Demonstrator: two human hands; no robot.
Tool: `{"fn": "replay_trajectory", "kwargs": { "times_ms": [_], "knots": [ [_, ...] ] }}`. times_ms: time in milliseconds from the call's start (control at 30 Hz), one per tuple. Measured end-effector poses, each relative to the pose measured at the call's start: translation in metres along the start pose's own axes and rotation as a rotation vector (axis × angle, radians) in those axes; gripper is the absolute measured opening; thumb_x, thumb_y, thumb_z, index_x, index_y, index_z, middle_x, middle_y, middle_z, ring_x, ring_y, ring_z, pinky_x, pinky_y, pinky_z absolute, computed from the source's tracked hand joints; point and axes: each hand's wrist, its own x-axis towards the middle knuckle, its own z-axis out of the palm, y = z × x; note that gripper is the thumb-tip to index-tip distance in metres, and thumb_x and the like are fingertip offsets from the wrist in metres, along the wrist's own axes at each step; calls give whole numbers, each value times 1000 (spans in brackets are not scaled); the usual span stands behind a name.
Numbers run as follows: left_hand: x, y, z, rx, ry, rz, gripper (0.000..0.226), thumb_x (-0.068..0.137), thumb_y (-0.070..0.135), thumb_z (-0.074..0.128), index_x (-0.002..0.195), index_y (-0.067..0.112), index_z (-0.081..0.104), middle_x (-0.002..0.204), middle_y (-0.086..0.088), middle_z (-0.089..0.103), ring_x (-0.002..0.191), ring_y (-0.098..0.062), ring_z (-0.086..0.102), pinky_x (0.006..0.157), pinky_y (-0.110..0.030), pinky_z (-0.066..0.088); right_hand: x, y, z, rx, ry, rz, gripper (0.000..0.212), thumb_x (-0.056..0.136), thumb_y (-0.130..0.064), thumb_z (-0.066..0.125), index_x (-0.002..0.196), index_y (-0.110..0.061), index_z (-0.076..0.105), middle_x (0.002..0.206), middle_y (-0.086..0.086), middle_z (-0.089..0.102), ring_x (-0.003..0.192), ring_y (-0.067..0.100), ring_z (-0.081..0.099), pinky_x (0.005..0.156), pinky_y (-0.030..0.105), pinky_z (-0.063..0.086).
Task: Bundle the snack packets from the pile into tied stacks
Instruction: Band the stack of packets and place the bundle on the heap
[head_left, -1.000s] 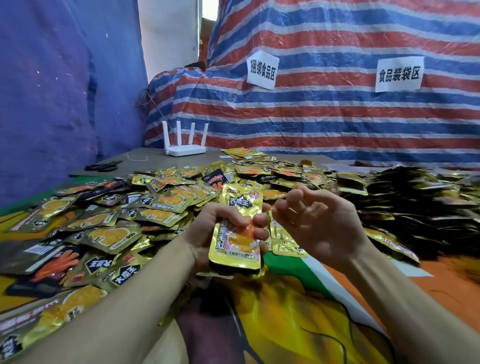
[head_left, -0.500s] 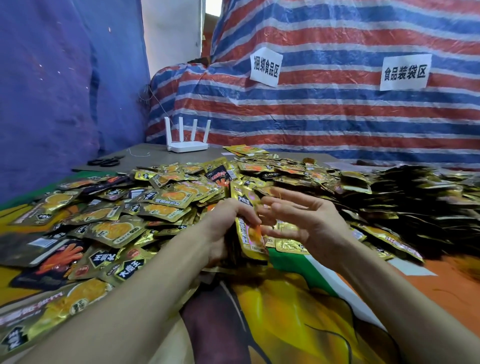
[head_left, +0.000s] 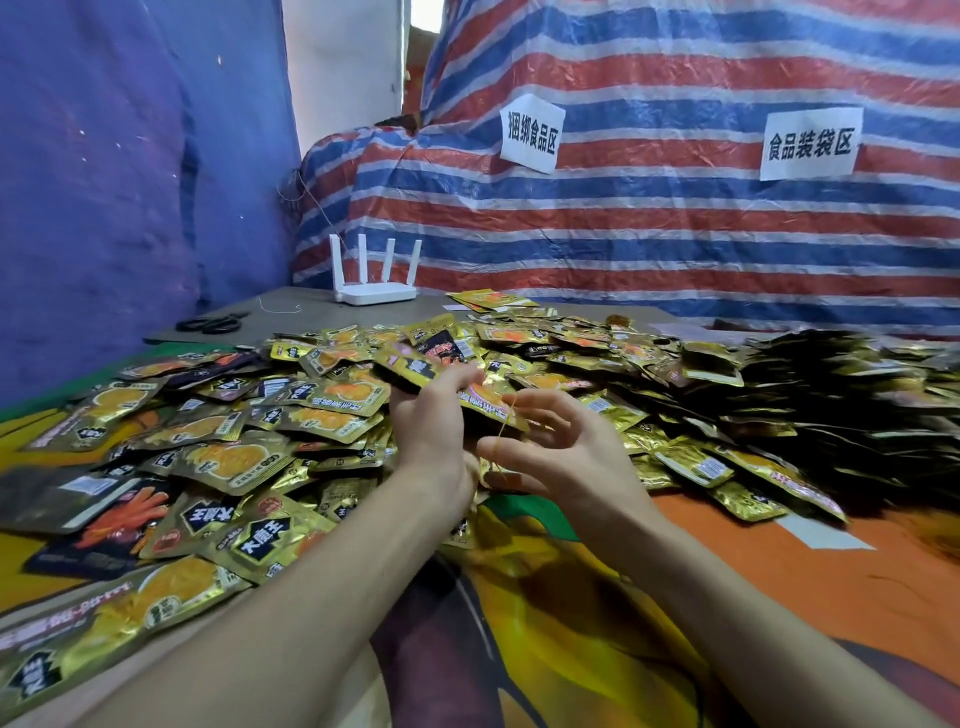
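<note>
A wide pile of gold snack packets (head_left: 332, 410) covers the table ahead and to the left. My left hand (head_left: 434, 431) grips a small stack of gold packets (head_left: 415, 366), tilted away from me with its top end pointing up and left. My right hand (head_left: 561, 457) is just right of the stack, fingers spread and curled, with a thin yellow rubber band (head_left: 504, 436) stretched from its fingers against the stack's lower end. How many packets the stack holds is hidden by my left hand.
A heap of dark-edged stacked packets (head_left: 831, 395) fills the right side. At the back left stand a white router (head_left: 376, 283) and black scissors (head_left: 210, 323). A striped tarp (head_left: 649, 218) with two paper signs rises behind. An orange and yellow cloth (head_left: 597, 623) covers the near table.
The stack in my left hand has turned from face-up toward me to tilted away and up. My right hand has opened its fingers and now stretches a rubber band at the stack.
</note>
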Motion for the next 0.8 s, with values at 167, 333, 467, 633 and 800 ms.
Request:
{"fn": "replay_trajectory", "kwargs": {
  "times_ms": [167,333,467,633,800],
  "knots": [
    [-9,-4,1,-95,-127,-270,34,93,19,65,121,0,62,113,-20,68,93,-39,71,73,-46,61,0,1,3,5,74,-36,50,71,-4,89,116,-16,70,103,7,77,97,25,75,89,47,61],
    [-14,-12,1,-18,-251,-259,22,96,26,61,102,9,74,90,-14,73,78,-29,73,76,-42,61,-1,4,-2,-84,97,-57,50,73,-6,88,117,-20,69,107,2,74,96,19,73,82,37,60],
    [-12,-12,0,-6,-286,-229,27,97,26,59,111,11,77,93,-13,77,78,-26,76,69,-36,64,-1,3,-2,-147,118,-90,54,68,-12,91,116,-21,68,103,-1,72,88,12,72,70,28,55],
    [-14,-15,2,8,-278,-263,28,99,27,56,105,9,76,98,-14,76,82,-28,76,73,-37,62,5,2,-4,-154,102,-10,71,49,-17,82,116,-15,59,100,-2,69,77,0,69,63,19,52],
    [-12,-17,-1,37,-279,-268,22,99,22,57,99,7,73,93,-16,76,80,-31,75,68,-40,63,6,-9,-19,-374,1,57,71,47,-33,89,111,-24,58,111,-3,62,91,6,67,63,16,53]
  ]
}}
